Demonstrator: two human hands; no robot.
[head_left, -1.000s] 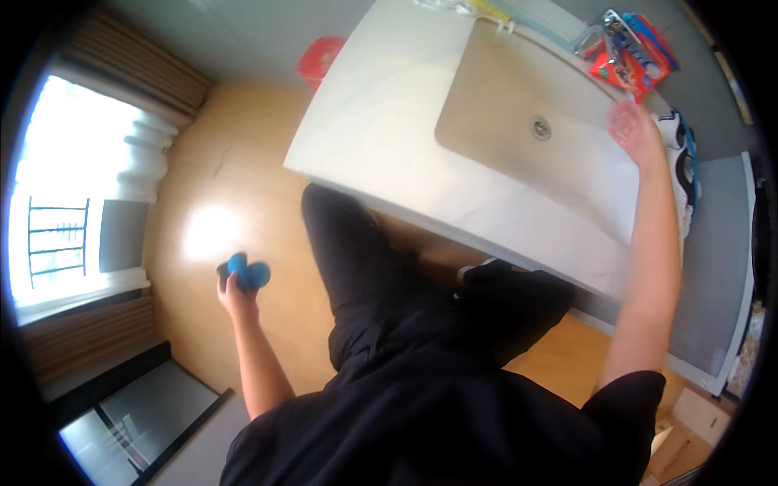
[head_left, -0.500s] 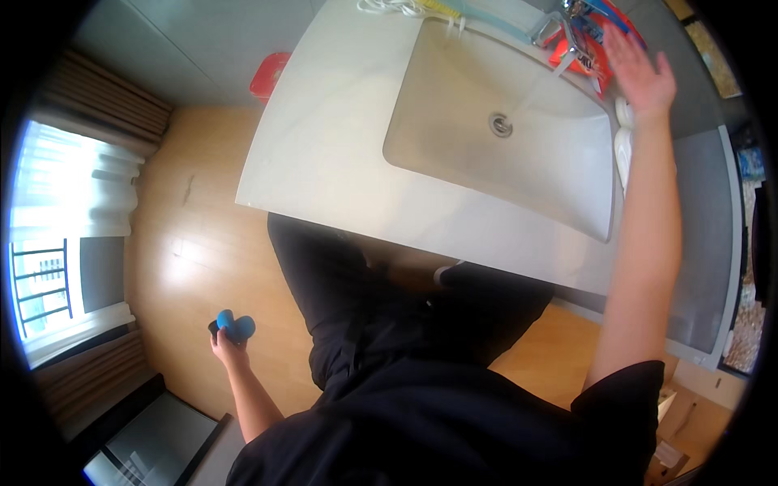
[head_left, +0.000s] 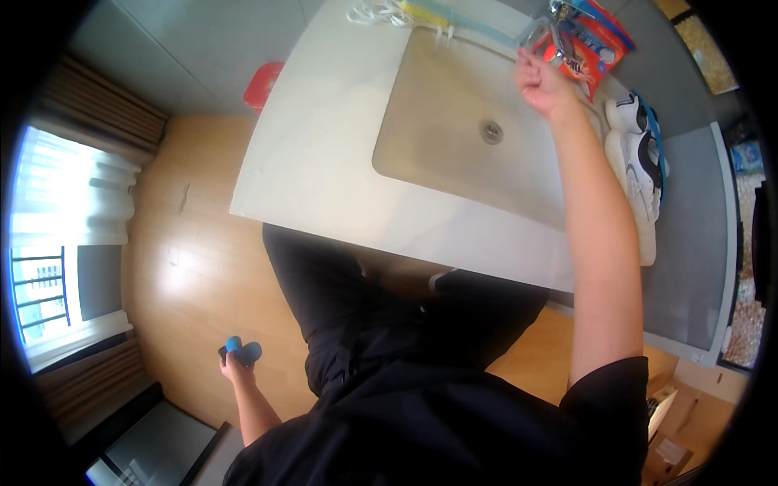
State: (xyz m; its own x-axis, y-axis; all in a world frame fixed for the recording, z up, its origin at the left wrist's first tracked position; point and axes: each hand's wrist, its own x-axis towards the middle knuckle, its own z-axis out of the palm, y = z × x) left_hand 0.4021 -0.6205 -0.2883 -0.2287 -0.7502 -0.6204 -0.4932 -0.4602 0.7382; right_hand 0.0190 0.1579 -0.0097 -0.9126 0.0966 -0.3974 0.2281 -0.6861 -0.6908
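My left hand point(head_left: 237, 370), low on the left over the floor, grips a pair of blue and dark rounded pads point(head_left: 243, 351) that look like shoe insoles. My right hand point(head_left: 545, 83) is over the far right of the white sink point(head_left: 454, 105), just in front of the chrome tap point(head_left: 543, 36). Its fingers are curled in and nothing shows in them. The fingertips are close to the tap, but I cannot tell whether they touch it. My right forearm hides part of the basin's right side.
White shoes point(head_left: 638, 174) with a blue strap stand on the counter's right. A red and blue packet point(head_left: 592, 53) lies behind the tap. At the back are a brush with yellow bristles point(head_left: 425, 13) and white cords point(head_left: 378, 11). A red container point(head_left: 263, 84) stands beyond the counter.
My right hand has moved left from beside the packet to the tap, its spread fingers now curled. The shoes have come into fuller view. My left hand has dropped slightly, still holding the pads.
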